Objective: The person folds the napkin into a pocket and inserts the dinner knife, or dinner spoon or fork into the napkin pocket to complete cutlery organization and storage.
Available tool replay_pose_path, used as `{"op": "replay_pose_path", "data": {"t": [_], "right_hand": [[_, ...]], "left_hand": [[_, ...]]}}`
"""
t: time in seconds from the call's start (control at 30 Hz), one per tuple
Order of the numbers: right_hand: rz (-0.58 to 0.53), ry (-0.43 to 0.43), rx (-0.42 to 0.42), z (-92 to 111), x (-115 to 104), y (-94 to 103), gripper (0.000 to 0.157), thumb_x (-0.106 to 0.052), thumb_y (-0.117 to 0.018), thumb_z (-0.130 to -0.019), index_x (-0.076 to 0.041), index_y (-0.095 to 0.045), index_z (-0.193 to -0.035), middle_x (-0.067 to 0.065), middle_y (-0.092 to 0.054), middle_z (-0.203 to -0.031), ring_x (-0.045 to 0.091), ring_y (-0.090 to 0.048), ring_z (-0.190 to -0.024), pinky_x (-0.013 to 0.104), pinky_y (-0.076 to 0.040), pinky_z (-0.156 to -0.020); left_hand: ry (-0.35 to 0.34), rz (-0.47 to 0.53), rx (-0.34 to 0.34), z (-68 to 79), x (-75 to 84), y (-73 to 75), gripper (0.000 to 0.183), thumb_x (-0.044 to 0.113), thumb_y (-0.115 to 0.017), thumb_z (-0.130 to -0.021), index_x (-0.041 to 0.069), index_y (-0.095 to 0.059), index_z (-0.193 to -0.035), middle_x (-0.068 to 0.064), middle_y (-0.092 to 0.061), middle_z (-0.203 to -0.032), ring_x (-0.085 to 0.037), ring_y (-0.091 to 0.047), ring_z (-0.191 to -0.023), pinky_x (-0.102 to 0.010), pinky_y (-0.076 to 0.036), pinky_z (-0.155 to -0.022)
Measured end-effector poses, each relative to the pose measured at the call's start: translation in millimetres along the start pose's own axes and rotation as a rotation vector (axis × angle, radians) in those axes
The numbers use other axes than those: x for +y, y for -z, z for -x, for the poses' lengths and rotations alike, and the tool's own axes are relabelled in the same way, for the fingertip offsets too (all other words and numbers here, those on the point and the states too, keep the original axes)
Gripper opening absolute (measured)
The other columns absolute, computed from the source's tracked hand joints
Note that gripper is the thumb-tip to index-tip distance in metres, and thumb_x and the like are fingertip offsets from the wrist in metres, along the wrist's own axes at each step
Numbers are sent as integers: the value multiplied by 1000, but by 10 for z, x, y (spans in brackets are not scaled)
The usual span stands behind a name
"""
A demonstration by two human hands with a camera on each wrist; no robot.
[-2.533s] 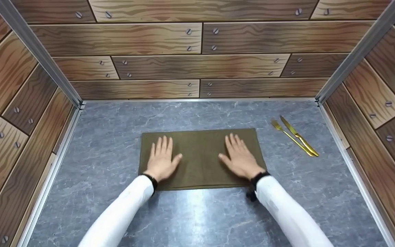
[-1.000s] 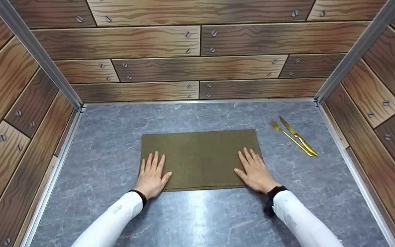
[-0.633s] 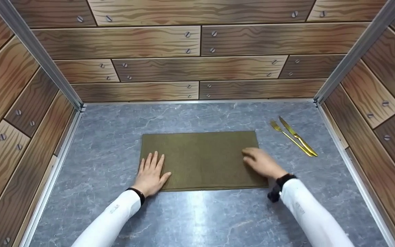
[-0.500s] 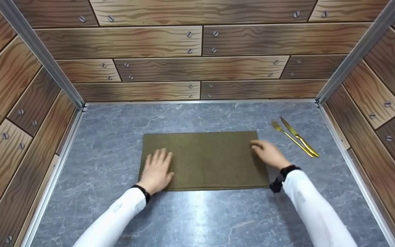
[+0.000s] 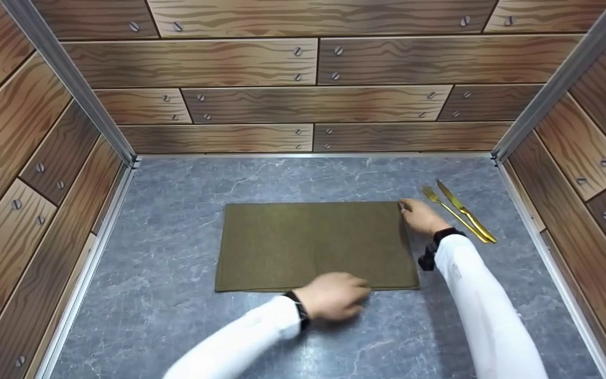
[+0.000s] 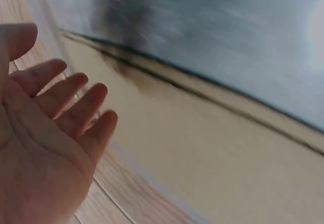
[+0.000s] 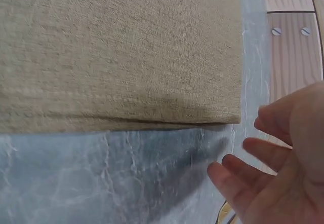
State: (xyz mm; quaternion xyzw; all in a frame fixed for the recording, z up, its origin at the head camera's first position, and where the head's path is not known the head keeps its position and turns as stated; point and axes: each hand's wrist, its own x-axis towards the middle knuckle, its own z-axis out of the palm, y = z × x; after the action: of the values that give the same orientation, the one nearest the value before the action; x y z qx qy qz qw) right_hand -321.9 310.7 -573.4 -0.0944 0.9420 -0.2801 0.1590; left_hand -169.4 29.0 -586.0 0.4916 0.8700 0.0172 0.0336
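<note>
A folded olive-brown cloth (image 5: 292, 242) lies flat, its layered edge toward me. My left hand (image 5: 334, 296) is over its front edge, right of the middle, blurred by motion. In the left wrist view that hand (image 6: 45, 133) holds nothing, its fingers loosely bent. At the cloth's far right corner is my right hand (image 5: 421, 217), thumb and fingers apart. The right wrist view shows this hand (image 7: 283, 168) just beside the corner of the cloth (image 7: 121, 57), with a small gap between and nothing held.
A gold fork (image 5: 450, 213) and a gold knife (image 5: 463, 210) lie side by side on the grey marbled tabletop (image 5: 166, 221), right of the right hand. Wood-patterned walls (image 5: 250, 137) with metal-coloured edging stand at the back and both sides.
From lying flat on the cloth's left side, my left hand has swung right to its front edge. My right hand has lifted off and moved up to the far right corner.
</note>
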Motion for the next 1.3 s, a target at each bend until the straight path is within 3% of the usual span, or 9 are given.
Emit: {"op": "replay_pose_path", "data": {"t": [0.2, 0.33, 0.5, 0.6, 0.8, 0.9, 1.1, 1.3], "right_hand": [[25, -11, -21, -83, 5, 10, 50, -10, -33, -103, 13, -28, -146, 37, -32, -148, 52, -30, -138, 61, -27, -114], [40, -51, -21, -144, 40, 21, 49, -9, -31, -103, 11, -28, -148, 35, -33, -148, 51, -31, -138, 60, -29, -115], [18, -67, -24, -166, 18, 49, 48, -9, -33, -104, 9, -30, -148, 34, -36, -148, 49, -34, -137, 60, -32, -112], [-25, -63, -18, -169, 2, 55, 48, -10, -38, -103, 9, -33, -146, 34, -39, -145, 48, -39, -134, 59, -37, -109], [-118, -116, 49, -203, -3, 32, 39, -16, -47, -101, 7, -49, -134, 30, -53, -131, 42, -52, -121, 53, -45, -100], [-151, -136, 60, -211, -39, 12, 36, -18, -49, -101, 5, -49, -128, 28, -53, -128, 39, -53, -117, 50, -46, -98], [-180, -143, 94, -211, -101, -24, 36, -17, -51, -100, 4, -45, -128, 26, -50, -125, 37, -52, -113, 47, -46, -94], [-238, -104, 129, -235, -176, 41, 33, -12, -53, -99, 3, -50, -128, 17, -52, -107, 24, -53, -88, 31, -49, -72]], "left_hand": [[-84, -97, 46, -446, 316, -79, 38, 42, -52, -96, 28, -57, -132, 6, -58, -134, -13, -58, -113, -27, -52, -91], [-96, -136, 90, -727, 416, -133, 46, 41, -50, -98, 29, -48, -142, 6, -50, -142, -12, -57, -111, -26, -53, -86], [-88, -171, 114, -947, 482, -202, 47, 39, -47, -100, 32, -42, -146, 4, -45, -145, -12, -58, -104, -25, -55, -75], [-59, -181, 84, -1025, 493, -231, 45, 38, -47, -99, 35, -44, -144, 6, -45, -142, -12, -57, -103, -25, -55, -70], [-19, -173, -71, -1146, 499, -214, 46, 36, -47, -101, 41, -38, -146, 14, -43, -145, -12, -52, -107, -25, -55, -71], [4, -168, -102, -1175, 518, -218, 46, 36, -44, -102, 45, -36, -146, 18, -40, -148, -12, -51, -108, -25, -55, -68], [21, -185, -62, -1188, 562, -236, 40, 34, -46, -102, 46, -46, -139, 20, -50, -140, -12, -54, -105, -26, -55, -65], [6, -259, 4, -1211, 562, -257, 26, 31, -52, -98, 38, -62, -120, 14, -58, -124, -12, -58, -93, -26, -56, -65]]}}
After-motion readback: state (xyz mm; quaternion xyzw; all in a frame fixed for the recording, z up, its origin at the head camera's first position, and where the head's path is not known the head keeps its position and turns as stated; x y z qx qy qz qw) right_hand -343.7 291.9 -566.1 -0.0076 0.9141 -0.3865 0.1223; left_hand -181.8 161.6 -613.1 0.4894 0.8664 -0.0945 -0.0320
